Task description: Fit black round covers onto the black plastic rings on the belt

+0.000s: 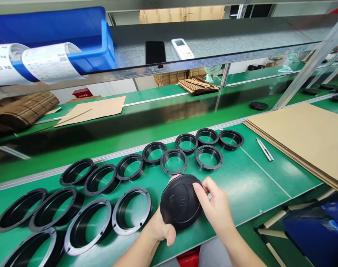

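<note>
A round black domed cap [180, 202] with a small embossed mark is held over the green table's near edge. My left hand [160, 228] cups it from below, thumb curled under its front rim. My right hand [216, 207] pinches its right edge with thumb and fingers. Just beyond the cap lie several black plastic rings [174, 161] in two rows on the green mat [241, 185]. The nearest large ring [131, 210] lies to the left of my left hand.
A stack of brown cardboard sheets [305, 137] fills the right side, with a pen [265, 149] beside it. A metal shelf [202, 52] overhead carries a blue bin [74, 37], a black phone [155, 52] and a white remote [182, 48]. Blue material [319, 230] sits at lower right.
</note>
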Action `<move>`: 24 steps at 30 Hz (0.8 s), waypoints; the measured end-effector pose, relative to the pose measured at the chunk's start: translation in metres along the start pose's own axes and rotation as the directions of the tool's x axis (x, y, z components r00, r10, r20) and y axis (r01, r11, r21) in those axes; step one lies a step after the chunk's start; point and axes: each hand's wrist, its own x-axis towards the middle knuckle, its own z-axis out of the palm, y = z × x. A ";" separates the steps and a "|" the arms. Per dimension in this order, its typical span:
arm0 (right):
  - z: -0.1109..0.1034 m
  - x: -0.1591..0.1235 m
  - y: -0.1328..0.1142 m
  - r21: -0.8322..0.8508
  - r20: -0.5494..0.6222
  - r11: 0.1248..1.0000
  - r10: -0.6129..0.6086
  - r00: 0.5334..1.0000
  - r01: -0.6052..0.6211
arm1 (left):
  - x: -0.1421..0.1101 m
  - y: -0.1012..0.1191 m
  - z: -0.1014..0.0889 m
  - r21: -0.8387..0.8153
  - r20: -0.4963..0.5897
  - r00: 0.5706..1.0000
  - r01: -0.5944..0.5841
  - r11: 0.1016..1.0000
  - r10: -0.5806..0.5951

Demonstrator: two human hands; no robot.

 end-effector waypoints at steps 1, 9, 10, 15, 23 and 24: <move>-0.001 0.001 0.000 0.026 0.003 1.000 0.009 1.000 -0.009 | 0.001 0.001 0.002 0.003 0.014 1.000 -0.007 1.000 0.007; -0.011 0.002 -0.001 0.306 0.199 0.950 0.005 0.980 -0.067 | 0.001 0.009 0.016 -0.074 -0.034 0.999 0.000 0.997 -0.003; -0.010 0.001 -0.002 0.340 0.186 0.937 0.019 0.982 -0.082 | 0.001 0.010 0.018 -0.067 -0.038 0.999 0.007 0.998 -0.009; 0.003 -0.002 -0.010 0.588 0.194 0.770 0.162 0.968 -0.246 | 0.005 0.013 0.030 -0.038 -0.002 1.000 -0.002 0.999 0.002; 0.015 -0.001 -0.028 0.772 0.182 0.552 0.285 0.941 -0.317 | 0.001 0.005 0.033 0.001 -0.081 0.997 -0.003 1.000 0.003; 0.015 -0.001 -0.030 0.784 0.188 0.529 0.295 0.937 -0.324 | 0.000 0.005 0.032 -0.014 -0.087 0.996 -0.004 1.000 0.003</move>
